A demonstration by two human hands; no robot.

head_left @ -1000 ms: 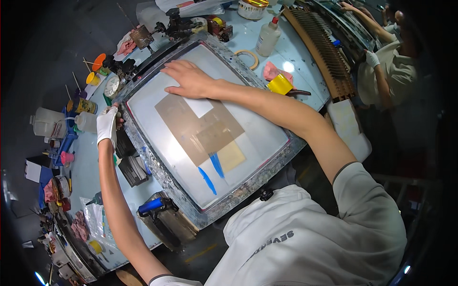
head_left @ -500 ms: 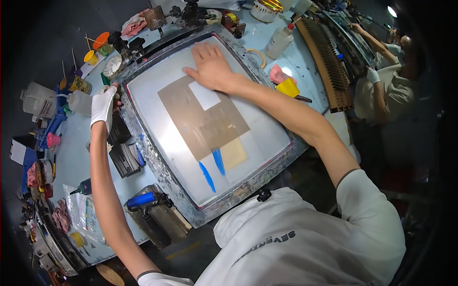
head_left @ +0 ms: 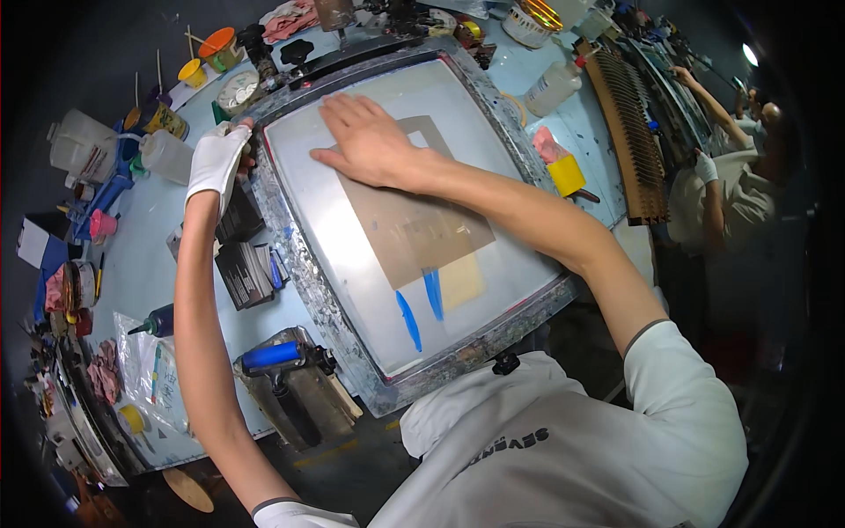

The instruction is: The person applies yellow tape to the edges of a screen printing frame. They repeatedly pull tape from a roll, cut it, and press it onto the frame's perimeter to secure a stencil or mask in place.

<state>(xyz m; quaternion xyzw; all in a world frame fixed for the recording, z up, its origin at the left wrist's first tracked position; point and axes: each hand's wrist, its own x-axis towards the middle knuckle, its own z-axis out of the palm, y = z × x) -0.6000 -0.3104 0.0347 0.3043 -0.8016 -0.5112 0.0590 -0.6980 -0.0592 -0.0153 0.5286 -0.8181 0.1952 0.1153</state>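
At far left, a white jug stood on the table, with a pink cup nearer the wearer and a small clear bottle just beside the jug. Lower down, a dark tube lay by a plastic bag.

The left hand, in a white glove with bare fingertips, was at the upper left side of the frame, its fingers curled; whether it gripped the frame could not be told. Below it were some dark blocks and, lower still, a blue roller with a black handle.

The frame lay tilted across the middle, around a pale screen. The right hand, bare and open, was spread flat over the screen, its palm covering the upper left corner of a brown sheet. The sheet was inside the frame, partly hidden by the right forearm. Two blue strips and a cream patch showed at its lower edge.

Right of the frame were a white bottle, a pink cloth touching a yellow piece, and a brown slatted rack. At far right, a co-worker stood beyond the rack.
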